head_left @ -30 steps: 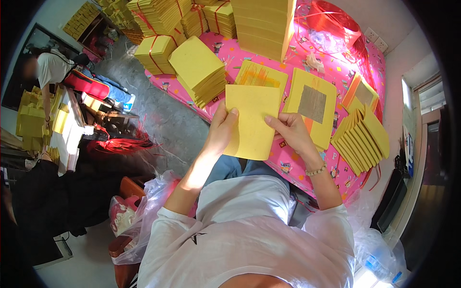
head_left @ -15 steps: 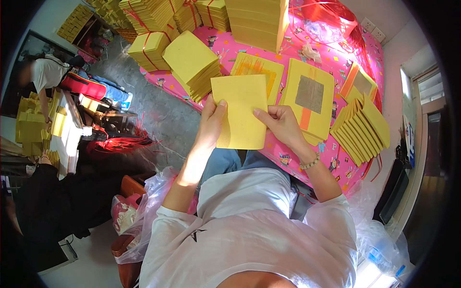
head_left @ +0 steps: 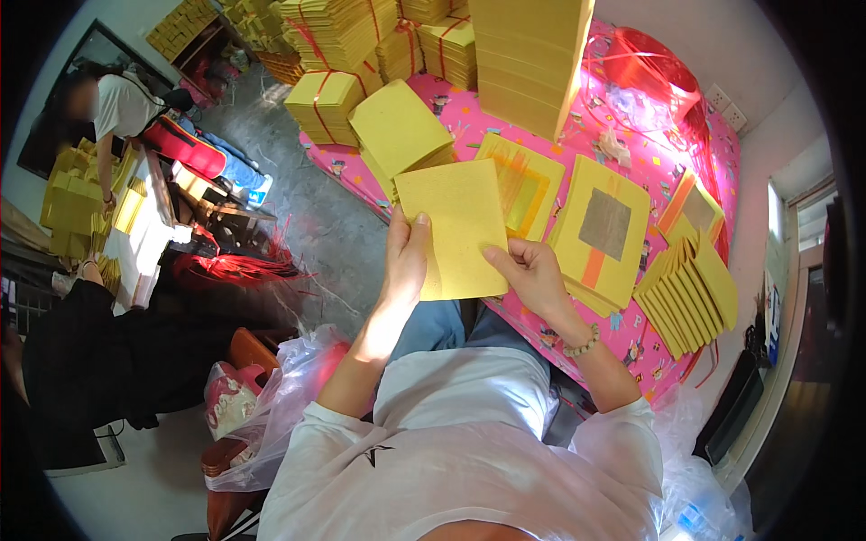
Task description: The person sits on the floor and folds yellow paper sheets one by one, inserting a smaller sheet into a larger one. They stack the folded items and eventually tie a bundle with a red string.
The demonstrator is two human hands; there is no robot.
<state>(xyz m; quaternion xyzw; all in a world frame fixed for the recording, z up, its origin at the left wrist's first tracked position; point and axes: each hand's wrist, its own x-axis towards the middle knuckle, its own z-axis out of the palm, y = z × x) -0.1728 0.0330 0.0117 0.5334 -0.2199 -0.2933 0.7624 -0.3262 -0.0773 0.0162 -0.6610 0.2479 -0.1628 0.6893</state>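
A rectangular piece of yellow paper (head_left: 456,225) is held up in front of my lap, tilted slightly. My left hand (head_left: 406,261) pinches its left edge, thumb on the face. At the lower right edge, my right hand (head_left: 534,278) grips it between thumb and curled fingers. Whether it is one sheet or a thin stack, I cannot tell. Just beyond lies yellow paper with orange markings (head_left: 541,171). Right of that is a stack of yellow paper (head_left: 577,203) topped by a silver-grey square and orange band. A loose yellow stack (head_left: 397,126) sits behind my left hand.
A pink patterned cloth (head_left: 645,347) covers the table. On it are a fanned yellow bundle (head_left: 681,302), strapped bundles (head_left: 327,106), a tall yellow stack (head_left: 523,68) and red strapping (head_left: 649,77). Plastic bags (head_left: 307,370) hang at my left. Another person (head_left: 131,108) works at a far-left table.
The paper and both hands sit slightly lower in view, with the paper tilted more. The surroundings have shifted right and down as the view turned. Both hands keep their hold.
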